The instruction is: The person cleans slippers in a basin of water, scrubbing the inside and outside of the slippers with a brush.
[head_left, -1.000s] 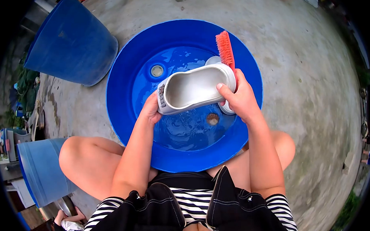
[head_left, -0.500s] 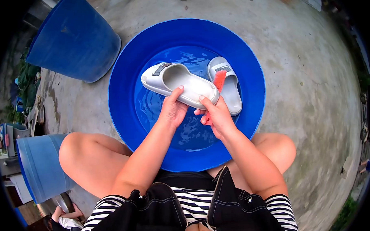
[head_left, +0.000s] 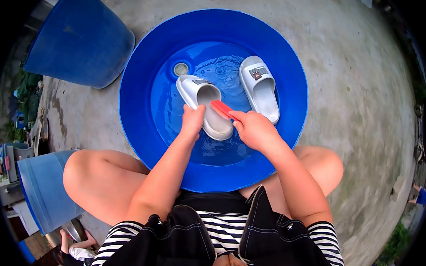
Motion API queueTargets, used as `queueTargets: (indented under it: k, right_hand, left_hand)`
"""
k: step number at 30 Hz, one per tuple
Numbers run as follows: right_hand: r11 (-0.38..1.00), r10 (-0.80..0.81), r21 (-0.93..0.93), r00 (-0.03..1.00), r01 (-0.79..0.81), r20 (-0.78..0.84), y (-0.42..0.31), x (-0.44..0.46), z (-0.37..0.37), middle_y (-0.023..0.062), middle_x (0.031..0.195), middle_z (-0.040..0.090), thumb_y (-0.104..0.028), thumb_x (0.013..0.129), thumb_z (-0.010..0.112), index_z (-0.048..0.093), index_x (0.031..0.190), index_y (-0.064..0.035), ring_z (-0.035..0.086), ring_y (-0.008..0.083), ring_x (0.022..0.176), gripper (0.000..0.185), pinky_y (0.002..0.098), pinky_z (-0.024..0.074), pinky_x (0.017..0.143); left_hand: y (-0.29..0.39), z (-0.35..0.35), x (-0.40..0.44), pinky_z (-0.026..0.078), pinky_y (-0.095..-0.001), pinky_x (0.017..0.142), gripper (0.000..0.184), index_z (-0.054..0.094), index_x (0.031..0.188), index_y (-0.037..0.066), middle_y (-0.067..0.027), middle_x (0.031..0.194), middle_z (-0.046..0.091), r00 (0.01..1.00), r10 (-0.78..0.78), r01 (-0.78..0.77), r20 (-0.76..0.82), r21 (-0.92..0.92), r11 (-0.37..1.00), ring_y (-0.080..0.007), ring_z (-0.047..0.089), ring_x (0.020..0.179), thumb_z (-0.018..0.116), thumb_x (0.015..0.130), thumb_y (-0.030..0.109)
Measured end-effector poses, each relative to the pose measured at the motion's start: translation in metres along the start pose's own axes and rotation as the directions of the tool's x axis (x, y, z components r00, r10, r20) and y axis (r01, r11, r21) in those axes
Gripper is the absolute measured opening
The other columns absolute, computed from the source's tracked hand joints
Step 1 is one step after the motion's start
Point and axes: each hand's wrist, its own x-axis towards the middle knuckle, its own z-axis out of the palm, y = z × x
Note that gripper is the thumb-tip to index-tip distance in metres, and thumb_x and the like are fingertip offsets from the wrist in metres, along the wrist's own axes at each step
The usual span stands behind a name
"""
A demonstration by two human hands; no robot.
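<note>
A light grey slide sandal point(head_left: 217, 123) is tilted over the water in a round blue tub point(head_left: 143, 149). My left hand point(head_left: 193, 122) is closed on its left side near the middle. In my right hand point(head_left: 256, 127) is a red scrubbing brush point(head_left: 223, 108), its head over the sandal's footbed. Whether the bristles touch the footbed is hard to tell. The matching sandal point(head_left: 261, 91), with a small bear figure on its strap, leans against the tub's right inner side, just beyond my right hand.
A large blue bucket point(head_left: 83, 43) lies tilted at the upper left. Beside my left knee is a lighter blue bucket point(head_left: 48, 188). A round drain plug point(head_left: 180, 69) shows in the tub floor. Another person's legs point(head_left: 78, 245) appear at the lower left. Concrete ground point(head_left: 357, 95) surrounds the tub.
The held sandal has come down toward the water and turned toe-up. My left hand shifted to its side. My right hand has let go of the heel and brought the brush over the footbed.
</note>
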Motion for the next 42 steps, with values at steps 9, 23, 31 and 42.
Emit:
queueTargets:
  k: [9,23,31,42]
  right_hand:
    - [0.993,0.028,-0.111,1.0,-0.027,0.007,0.001,0.031,0.052,0.0263,0.099,0.071,-0.023,0.102,0.049,0.052,0.146,-0.0081,0.069,0.0429,0.093,0.046,0.0532,0.0536,0.085]
    - [0.975,0.037,-0.223,0.993,-0.011,0.109,-0.011,0.044,0.025,0.0254,0.106,0.072,-0.011,0.096,0.044,0.056,0.137,0.0017,0.072,0.0402,0.099,0.045,0.0497,0.0563,0.088]
    - [0.975,0.133,-0.18,0.991,-0.132,-0.009,0.001,0.054,0.051,0.0245,0.107,0.073,-0.008,0.094,0.046,0.054,0.138,0.0023,0.071,0.0392,0.1,0.046,0.0491,0.0563,0.088]
    - [0.958,0.171,-0.252,0.979,-0.14,0.107,-0.003,0.039,0.032,0.0222,0.111,0.072,-0.009,0.095,0.045,0.056,0.138,0.0002,0.071,0.0389,0.101,0.045,0.0485,0.0559,0.089]
  left_hand:
    - [0.001,0.003,-0.004,0.054,-0.0463,0.09,0.06,0.04,0.125,-0.014,-0.0382,0.112,0.065,0.991,0.054,-0.008,-0.119,0.362,0.932,-0.0478,0.068,0.103,0.066,0.087,0.024]
    - [0.012,0.007,-0.005,0.054,-0.0444,0.092,0.061,0.042,0.128,-0.014,-0.0379,0.116,0.064,0.999,-0.036,0.05,-0.039,0.436,0.899,-0.0462,0.068,0.106,0.065,0.087,0.024]
    - [0.024,0.018,-0.016,0.054,-0.0451,0.092,0.06,0.043,0.127,-0.014,-0.0387,0.117,0.063,1.0,0.003,0.006,-0.018,0.477,0.879,-0.0471,0.067,0.109,0.066,0.088,0.025]
    - [0.024,0.021,-0.015,0.054,-0.0466,0.093,0.061,0.04,0.127,-0.014,-0.0388,0.115,0.064,1.0,0.006,-0.014,0.016,0.534,0.846,-0.0478,0.067,0.107,0.064,0.089,0.026]
